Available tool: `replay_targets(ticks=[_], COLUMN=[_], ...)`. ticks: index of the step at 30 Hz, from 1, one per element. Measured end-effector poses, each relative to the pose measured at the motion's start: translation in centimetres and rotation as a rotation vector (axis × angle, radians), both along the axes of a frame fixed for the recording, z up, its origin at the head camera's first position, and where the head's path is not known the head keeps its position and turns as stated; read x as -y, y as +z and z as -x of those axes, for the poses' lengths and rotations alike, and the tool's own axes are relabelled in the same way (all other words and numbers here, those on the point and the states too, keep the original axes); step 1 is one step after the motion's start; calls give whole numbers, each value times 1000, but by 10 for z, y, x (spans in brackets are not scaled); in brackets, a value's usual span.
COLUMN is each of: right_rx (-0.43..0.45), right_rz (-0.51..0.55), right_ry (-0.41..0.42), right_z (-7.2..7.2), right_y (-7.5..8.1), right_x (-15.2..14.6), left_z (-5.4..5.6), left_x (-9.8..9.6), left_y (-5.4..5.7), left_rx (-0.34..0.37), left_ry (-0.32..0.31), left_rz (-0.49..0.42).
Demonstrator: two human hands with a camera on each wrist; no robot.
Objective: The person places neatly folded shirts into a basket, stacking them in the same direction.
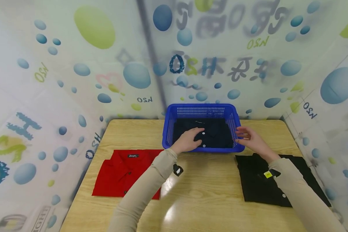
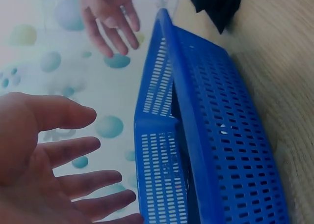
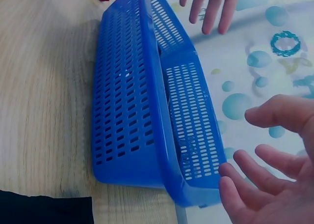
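A blue plastic basket [image 1: 203, 150] with slotted walls stands at the back of the table, a folded dark shirt [image 1: 217, 133] with white buttons lying inside it. My left hand [image 1: 188, 140] hovers over the basket's front left part, fingers spread and nothing in them. Beside the basket's right rim is my right hand [image 1: 250, 140], its fingers apart and also holding nothing. The left wrist view has the left hand [image 2: 73, 165] with fingers extended above the rim. In the right wrist view the right hand [image 3: 274, 175] shows loosely bent fingers close by the basket's end.
A folded red shirt [image 1: 116, 174] lies on the wooden table [image 1: 203, 193] at the left, partly under the left forearm. At the right, a folded black shirt [image 1: 258, 187] lies beneath the right forearm. A patterned wall covering [image 1: 119, 96] rises behind the table and along both sides.
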State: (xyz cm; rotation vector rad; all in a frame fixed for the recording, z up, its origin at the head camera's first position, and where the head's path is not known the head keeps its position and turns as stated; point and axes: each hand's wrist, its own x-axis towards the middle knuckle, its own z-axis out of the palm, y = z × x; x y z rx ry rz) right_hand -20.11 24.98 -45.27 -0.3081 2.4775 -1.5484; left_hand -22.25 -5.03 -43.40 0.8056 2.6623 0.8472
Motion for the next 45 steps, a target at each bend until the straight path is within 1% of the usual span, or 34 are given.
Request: replay_targets(ticks=[4,7,11,12,17,20,22,27,28,29,31,33,34,35,39,41,43,45], right_rx=[-13,-25,-34,-34,-26,-9,0,-11,-12,-13,7,29,40,56,114,147,178,205], right_rz=[8,10,16,14,-44,-60,-34,51,61,116,154,195,204,203,-6,-153,-240,-272], right_ry=[-4,-18,-65,-76,-148,-191,-207,-239,-245,-245,-246,-247,-253,-256,-327,-368,-412,-453], right_z=[-8,-14,-23,-25,-39,-49,-55,-71,-73,-76,-80,-84,-86,-87,-90,-91,-93,-97], right_y=[-1,-3,-8,-9,-16,-23,-29,-49,-54,-61,-71,-81,-86,-91,-105,-108,-105,-97], right_x=[-8,-17,-31,-35,-56,-69,-78,-104,-110,-117,-129,-142,-149,-156,-179,-187,-190,-187], left_z=[-5,-9,-16,-17,-27,-37,-44,-61,-64,-66,-71,-74,-75,-76,-80,-82,-85,-90], left_x=[-9,-16,-28,-32,-46,-53,-58,-77,-81,-86,-94,-102,-106,-110,-124,-131,-137,-142], left_y=[-2,-3,-5,-5,-4,-7,-9,-20,-23,-26,-34,-43,-49,-54,-77,-88,-97,-104], left_rx=[-24,-38,-65,-82,-131,-151,-169,-269,-296,-314,-327,-293,-267,-225,-23,66,152,226], left_ry=[-4,-10,-37,-44,-65,-78,-81,-72,-77,-86,-113,-139,-149,-153,-117,-100,-86,-70], left_rz=[41,36,25,25,11,-2,-3,41,54,66,85,95,97,96,84,80,63,44])
